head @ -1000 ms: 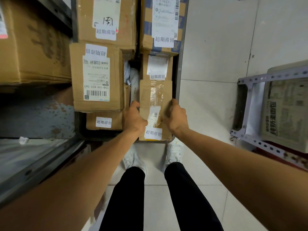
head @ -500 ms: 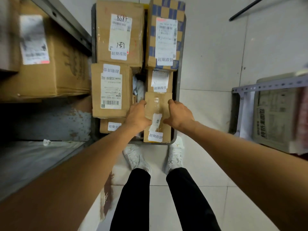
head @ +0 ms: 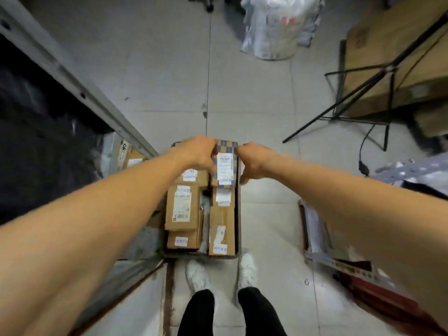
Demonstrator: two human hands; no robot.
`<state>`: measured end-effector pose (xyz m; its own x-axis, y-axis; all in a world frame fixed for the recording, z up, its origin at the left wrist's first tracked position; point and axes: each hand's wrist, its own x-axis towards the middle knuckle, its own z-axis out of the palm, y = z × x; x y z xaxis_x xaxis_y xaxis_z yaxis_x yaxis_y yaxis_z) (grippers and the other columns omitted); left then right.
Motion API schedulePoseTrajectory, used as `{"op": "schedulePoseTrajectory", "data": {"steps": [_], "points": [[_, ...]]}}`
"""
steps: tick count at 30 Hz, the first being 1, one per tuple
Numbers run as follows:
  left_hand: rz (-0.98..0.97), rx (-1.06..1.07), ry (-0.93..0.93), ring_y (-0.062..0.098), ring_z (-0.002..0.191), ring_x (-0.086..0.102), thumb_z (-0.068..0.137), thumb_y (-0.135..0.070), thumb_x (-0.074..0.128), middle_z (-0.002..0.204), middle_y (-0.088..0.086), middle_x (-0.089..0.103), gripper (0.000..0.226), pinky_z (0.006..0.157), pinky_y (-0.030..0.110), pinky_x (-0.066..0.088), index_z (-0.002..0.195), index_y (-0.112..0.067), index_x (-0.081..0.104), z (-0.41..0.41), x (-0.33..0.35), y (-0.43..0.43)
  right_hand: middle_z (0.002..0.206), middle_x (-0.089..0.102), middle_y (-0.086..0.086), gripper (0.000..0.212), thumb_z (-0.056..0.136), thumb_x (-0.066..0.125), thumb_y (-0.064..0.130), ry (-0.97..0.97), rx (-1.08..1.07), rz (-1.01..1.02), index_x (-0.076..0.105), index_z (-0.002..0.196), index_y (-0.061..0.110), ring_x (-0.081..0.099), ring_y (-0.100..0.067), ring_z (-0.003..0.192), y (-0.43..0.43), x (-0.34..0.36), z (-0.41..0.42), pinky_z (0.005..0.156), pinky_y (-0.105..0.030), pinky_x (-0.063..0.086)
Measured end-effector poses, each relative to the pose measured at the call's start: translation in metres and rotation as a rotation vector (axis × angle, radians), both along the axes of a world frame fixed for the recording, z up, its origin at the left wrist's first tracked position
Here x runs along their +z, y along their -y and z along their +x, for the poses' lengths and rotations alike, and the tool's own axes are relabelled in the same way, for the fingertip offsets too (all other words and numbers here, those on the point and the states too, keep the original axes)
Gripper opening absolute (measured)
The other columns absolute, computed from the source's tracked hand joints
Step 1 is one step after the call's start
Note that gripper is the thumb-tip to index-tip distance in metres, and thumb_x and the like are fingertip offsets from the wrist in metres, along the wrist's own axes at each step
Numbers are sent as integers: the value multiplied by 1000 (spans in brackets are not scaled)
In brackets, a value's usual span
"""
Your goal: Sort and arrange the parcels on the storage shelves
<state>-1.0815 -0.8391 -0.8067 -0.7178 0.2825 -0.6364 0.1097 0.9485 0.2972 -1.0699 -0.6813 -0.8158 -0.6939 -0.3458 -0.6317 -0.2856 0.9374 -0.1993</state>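
A: Target now?
B: The checked parcel [head: 225,166], blue-and-tan, white label on top. It sits at the far right end of the crate [head: 239,221] on the floor, hard against the crate's right wall.
A: Hands?
B: Both have jumped to it. Half a second ago they were clamped on the taped brown parcel [head: 221,226] at the near end; that one is let go and lies flat in the crate. Now the left hand [head: 196,154] curls over the checked parcel's far left corner, and the right hand [head: 254,163] pinches the far right corner, its other fingers hanging curled outside the crate wall.
A: Firm grip?
B: Frame is smeared by head motion, so probably holding, not lifted yet as far as I can tell. Parcel looks level and seated.
A: Meaning for the task?
B: The pick has switched from the near parcel to the far one. Nothing has gone to a shelf; the labelled brown parcel [head: 183,207] and the rest are in place.
A: Surroundings?
B: Grey shelf frame [head: 80,86] to the left, tiled floor [head: 169,69] ahead, plastic bag [head: 274,27] and a black stand [head: 363,88] beyond.
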Motion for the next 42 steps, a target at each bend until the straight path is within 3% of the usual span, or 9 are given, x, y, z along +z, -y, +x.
{"op": "schedulePoseTrajectory", "data": {"steps": [8,15,28,33,37,40,42], "points": [[-10,-44,-301,23,106,59,72,-24,80,118,3,62,54,89,39,51,121,-19,57,-30,232,2,131,55,-9,76,73,82,31,-331,158,-68,45,137,13,52,-29,118,-24,234,-34,94,-41,47],[5,82,-468,22,103,59,75,-24,78,116,3,61,48,87,37,51,119,-19,58,17,336,27,133,53,-8,71,78,75,34,-587,288,-137,44,138,12,51,-28,120,-20,347,-15,93,-38,46],[30,400,-606,18,94,62,75,-26,79,108,2,66,44,88,35,52,115,-17,63,165,412,104,133,56,-9,73,81,71,47,-630,516,-276,43,141,15,56,-28,116,66,414,76,95,-39,49],[52,541,-651,15,93,59,74,-27,79,106,1,66,42,84,33,51,113,-18,65,242,403,113,123,62,-9,63,82,70,46,-595,708,-302,49,134,16,61,-27,106,99,421,136,89,-40,53],[27,648,-661,16,92,56,75,-29,79,105,-1,61,43,72,24,42,113,-18,65,303,393,117,114,62,2,49,82,70,39,-591,869,-421,56,124,19,59,-17,92,120,429,185,76,-26,51],[49,750,-650,16,95,60,75,-26,79,107,-1,63,46,80,28,49,117,-15,64,354,400,117,111,65,-2,50,77,69,44,-623,917,-419,57,119,20,59,-18,84,131,430,214,67,-29,51],[27,805,-632,16,95,62,76,-25,79,111,1,65,47,84,30,51,119,-15,63,391,407,120,116,62,-3,55,78,70,44,-628,957,-425,55,125,18,56,-18,89,136,430,234,68,-27,44]]}}
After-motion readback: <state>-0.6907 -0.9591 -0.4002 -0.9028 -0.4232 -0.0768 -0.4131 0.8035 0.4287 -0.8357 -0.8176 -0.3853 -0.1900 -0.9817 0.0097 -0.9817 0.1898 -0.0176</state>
